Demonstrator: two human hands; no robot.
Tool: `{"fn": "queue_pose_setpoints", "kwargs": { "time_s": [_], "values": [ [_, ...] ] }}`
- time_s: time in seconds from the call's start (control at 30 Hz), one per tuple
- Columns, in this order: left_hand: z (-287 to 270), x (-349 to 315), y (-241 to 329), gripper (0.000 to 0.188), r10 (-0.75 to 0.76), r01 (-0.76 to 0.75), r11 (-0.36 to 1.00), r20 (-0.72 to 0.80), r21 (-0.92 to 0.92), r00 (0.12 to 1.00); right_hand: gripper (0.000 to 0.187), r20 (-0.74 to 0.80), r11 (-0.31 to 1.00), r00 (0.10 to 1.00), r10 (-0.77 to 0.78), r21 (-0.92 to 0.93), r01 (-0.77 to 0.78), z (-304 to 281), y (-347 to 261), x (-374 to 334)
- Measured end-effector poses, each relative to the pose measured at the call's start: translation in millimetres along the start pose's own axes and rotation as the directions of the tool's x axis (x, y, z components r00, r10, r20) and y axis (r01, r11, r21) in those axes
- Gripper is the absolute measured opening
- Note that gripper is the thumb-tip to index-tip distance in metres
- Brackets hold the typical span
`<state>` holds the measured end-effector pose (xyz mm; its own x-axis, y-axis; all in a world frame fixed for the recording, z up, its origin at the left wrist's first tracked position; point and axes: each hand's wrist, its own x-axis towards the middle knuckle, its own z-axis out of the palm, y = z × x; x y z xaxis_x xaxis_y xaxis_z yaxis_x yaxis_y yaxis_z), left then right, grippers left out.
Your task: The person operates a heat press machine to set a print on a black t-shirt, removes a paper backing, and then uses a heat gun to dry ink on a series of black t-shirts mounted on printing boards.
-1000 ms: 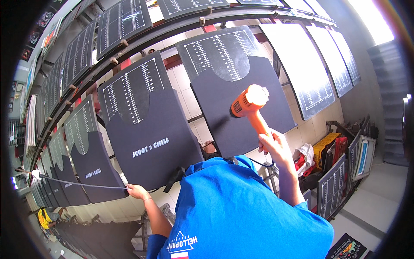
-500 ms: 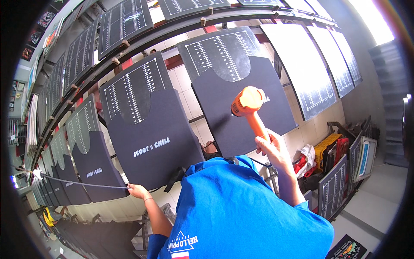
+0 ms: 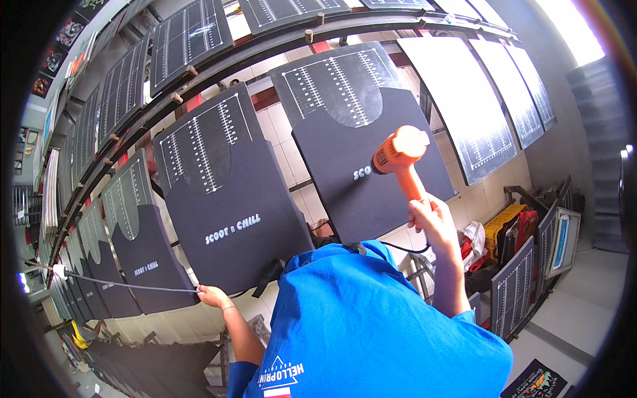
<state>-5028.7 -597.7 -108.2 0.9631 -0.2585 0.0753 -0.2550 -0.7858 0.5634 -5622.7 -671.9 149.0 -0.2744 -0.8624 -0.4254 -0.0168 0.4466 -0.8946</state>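
Observation:
My right hand [image 3: 432, 222] is wrapped round the handle of an orange heat gun [image 3: 402, 147]. Its nozzle points left, over white lettering on a dark navy fabric panel [image 3: 345, 202], and hides part of that print. This panel lies over a black printing board [image 3: 332, 76] with white ruled scales. To the left, another printed dark panel [image 3: 232, 192] is spread on its own board. My left hand [image 3: 212, 296] is closed on a grey cord [image 3: 136, 285], which runs taut leftward to a white fitting [image 3: 60, 270]. From the heat gun's handle a black cord hangs behind my right wrist.
More boards with dark panels [image 3: 146, 265] continue leftward. A dark metal rail [image 3: 252, 43] with pegs separates them from a far row of boards. Bare boards [image 3: 458, 106] stand at the right. A yellow crate [image 3: 502, 224] and leaning frames lie lower right. A person in yellow [image 3: 83, 335] is lower left.
My right hand has moved the heat gun to the right across the panel, uncovering the first letters of the print. My left hand keeps its hold on the cord.

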Motion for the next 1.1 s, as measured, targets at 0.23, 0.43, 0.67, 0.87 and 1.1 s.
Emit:
{"fn": "queue_pose_setpoints", "kwargs": {
  "time_s": [0.23,0.43,0.67,0.87,1.1],
  "values": [
    [6,7,-13,0.051,0.034,-0.035,0.999,-0.031,-0.028,0.999,0.025,-0.117,0.999,0.992,-0.037,-0.023,0.035,-31,3,13],
    [7,11,-14,0.051,0.055,-0.055,0.998,-0.007,-0.028,0.998,0.025,-0.264,0.995,0.962,-0.063,-0.091,0.04,-36,4,23],
    [3,6,-6,0.051,0.073,-0.072,0.997,0.011,-0.039,0.997,0.028,-0.246,0.997,0.966,-0.079,-0.04,0.072,-52,11,28],
    [3,3,-16,0.05,0.066,-0.066,0.998,-0.032,0.006,0.997,0.03,-0.244,0.995,0.966,-0.09,-0.071,0.075,-53,8,32],
    [6,-3,0,0.042,0.044,-0.046,0.999,-0.077,-0.028,0.996,0.034,-0.125,0.982,0.975,-0.181,-0.073,0.173,-52,16,36]
  ]
}}
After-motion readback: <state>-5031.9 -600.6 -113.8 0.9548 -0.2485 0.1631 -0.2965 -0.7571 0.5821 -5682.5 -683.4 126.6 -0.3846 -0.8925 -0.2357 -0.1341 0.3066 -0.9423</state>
